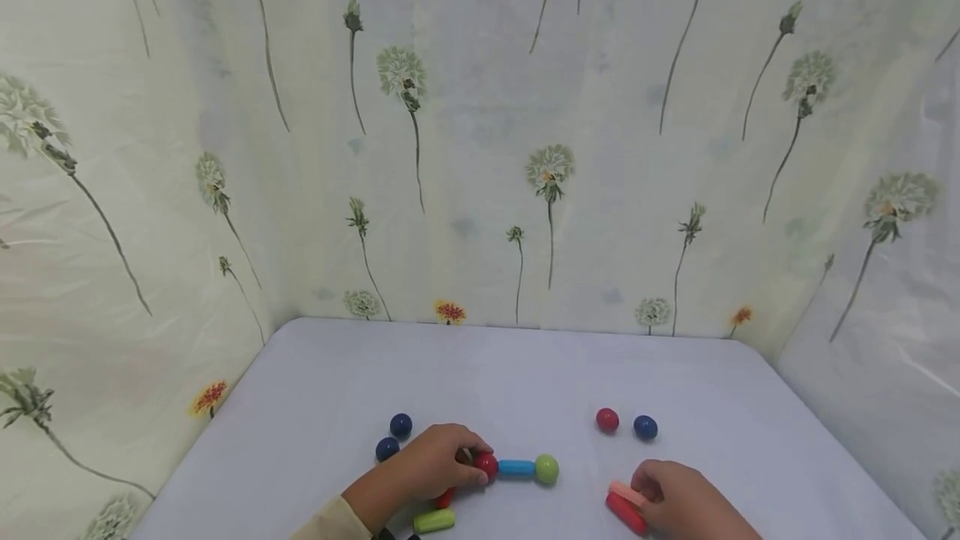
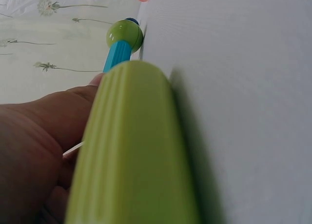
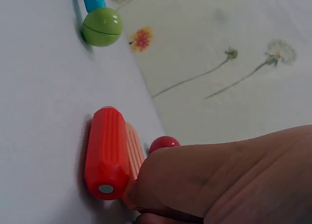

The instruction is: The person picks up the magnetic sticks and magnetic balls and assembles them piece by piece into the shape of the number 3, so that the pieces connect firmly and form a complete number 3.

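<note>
My left hand [image 1: 431,467] pinches a red ball [image 1: 487,466] between thumb and fingers. To the right of that ball, a blue rod [image 1: 517,467] and a light green ball [image 1: 547,469] continue in one line. On the right side of the table, my right hand [image 1: 681,497] grips the end of a peach-coloured rod [image 1: 624,491]. Right alongside it lies a red rod [image 1: 626,514]; the right wrist view shows its ribbed side and a round metal-grey spot [image 3: 106,189] on its end. The right hand's fingertips are mostly hidden in that view.
Two dark blue balls, a far one [image 1: 401,426] and a nearer one [image 1: 387,448], sit beyond my left forearm. A yellow-green rod [image 1: 434,521] and a partly covered red rod [image 1: 445,499] lie below that hand. Further back right are another red ball [image 1: 607,420] and a blue ball [image 1: 646,427].
</note>
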Demonstrator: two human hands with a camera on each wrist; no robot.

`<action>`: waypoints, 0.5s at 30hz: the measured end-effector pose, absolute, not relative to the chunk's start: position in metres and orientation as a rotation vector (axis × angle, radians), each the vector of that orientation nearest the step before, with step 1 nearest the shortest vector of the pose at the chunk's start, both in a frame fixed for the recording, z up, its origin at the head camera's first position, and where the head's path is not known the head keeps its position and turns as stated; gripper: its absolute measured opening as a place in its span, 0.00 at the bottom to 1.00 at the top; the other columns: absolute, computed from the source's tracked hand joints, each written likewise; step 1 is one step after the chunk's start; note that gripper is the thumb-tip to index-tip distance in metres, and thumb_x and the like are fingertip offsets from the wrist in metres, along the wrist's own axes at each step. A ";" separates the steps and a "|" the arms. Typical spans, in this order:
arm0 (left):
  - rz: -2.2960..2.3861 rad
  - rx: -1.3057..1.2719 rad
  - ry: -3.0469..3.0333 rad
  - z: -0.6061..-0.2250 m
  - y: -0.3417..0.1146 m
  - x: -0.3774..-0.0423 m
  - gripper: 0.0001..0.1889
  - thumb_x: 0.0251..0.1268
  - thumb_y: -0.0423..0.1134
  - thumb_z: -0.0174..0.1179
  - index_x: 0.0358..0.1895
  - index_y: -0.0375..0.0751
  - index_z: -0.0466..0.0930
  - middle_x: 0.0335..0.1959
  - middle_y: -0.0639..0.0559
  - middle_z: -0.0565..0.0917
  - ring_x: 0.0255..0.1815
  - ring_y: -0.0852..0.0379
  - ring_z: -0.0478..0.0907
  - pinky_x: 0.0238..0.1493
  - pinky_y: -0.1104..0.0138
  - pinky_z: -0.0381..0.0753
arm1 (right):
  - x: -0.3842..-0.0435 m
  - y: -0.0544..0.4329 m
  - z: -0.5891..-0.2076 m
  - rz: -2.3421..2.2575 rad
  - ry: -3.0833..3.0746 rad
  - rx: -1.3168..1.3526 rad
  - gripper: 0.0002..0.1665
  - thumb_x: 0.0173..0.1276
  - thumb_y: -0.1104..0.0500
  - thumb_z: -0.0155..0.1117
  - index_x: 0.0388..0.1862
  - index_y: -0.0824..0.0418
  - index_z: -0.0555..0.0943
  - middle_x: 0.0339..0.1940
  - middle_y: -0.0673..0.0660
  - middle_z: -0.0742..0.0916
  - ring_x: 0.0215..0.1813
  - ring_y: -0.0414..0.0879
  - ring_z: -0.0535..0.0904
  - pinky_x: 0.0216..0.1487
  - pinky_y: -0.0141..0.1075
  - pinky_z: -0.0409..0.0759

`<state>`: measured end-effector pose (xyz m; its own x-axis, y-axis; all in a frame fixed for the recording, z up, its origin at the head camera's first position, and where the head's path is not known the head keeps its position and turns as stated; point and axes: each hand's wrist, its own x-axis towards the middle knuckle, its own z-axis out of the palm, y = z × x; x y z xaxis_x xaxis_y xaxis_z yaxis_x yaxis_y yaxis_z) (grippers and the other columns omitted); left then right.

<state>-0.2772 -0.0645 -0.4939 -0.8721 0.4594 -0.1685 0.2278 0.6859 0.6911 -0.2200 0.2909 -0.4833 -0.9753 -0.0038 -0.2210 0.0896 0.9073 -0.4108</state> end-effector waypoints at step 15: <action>0.979 0.546 2.579 -0.495 -0.065 -0.278 0.16 0.63 0.46 0.75 0.55 0.58 0.89 0.41 0.62 0.83 0.43 0.60 0.77 0.49 0.59 0.87 | -0.226 0.272 -0.486 -0.750 2.869 0.286 0.14 0.67 0.57 0.74 0.46 0.64 0.86 0.32 0.51 0.83 0.34 0.46 0.77 0.40 0.41 0.82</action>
<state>-0.2779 -0.0649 -0.4955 -0.8728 0.4592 -0.1652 0.2339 0.6907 0.6843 -0.2260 0.2718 -0.4856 -0.9685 0.1434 -0.2034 0.2246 0.8558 -0.4660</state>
